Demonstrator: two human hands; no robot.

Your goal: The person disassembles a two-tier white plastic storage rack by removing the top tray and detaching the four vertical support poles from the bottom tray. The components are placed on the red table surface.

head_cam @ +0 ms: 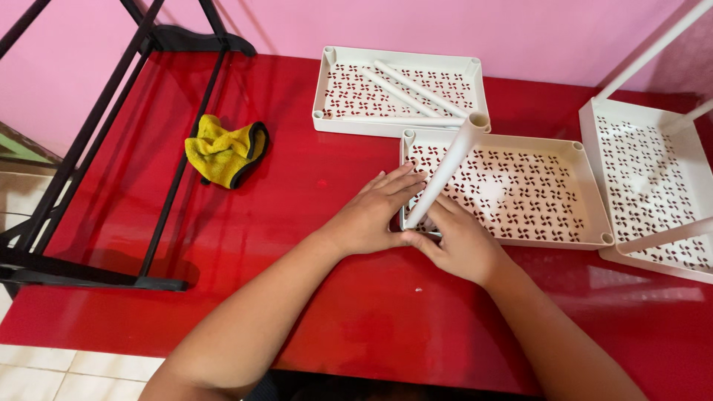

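**Both hands at the corner of a white tray, steadying a tube**

The red table (297,245) fills the view. A black metal frame (111,148) stands over its 9 o'clock side.

Three white perforated trays lie toward 1 to 3 o'clock. The middle tray (520,193) sits near the centre; the far tray (401,93), at 12 o'clock, holds loose white tubes lying flat; the right tray (653,186), at 3 o'clock, has thin white poles rising from it.

A white tube (449,167) stands tilted from the near-left corner of the middle tray, its open top leaning toward 1 o'clock.

The left hand (368,215) lies flat on the table against the tray's left edge, fingers extended and loose, tips touching the tube's lower part. The right hand (460,241) is curled around the base of the tube at that corner, fingers closed on it.

A crumpled yellow cloth (223,152) lies at 10 o'clock, well apart from the hands.
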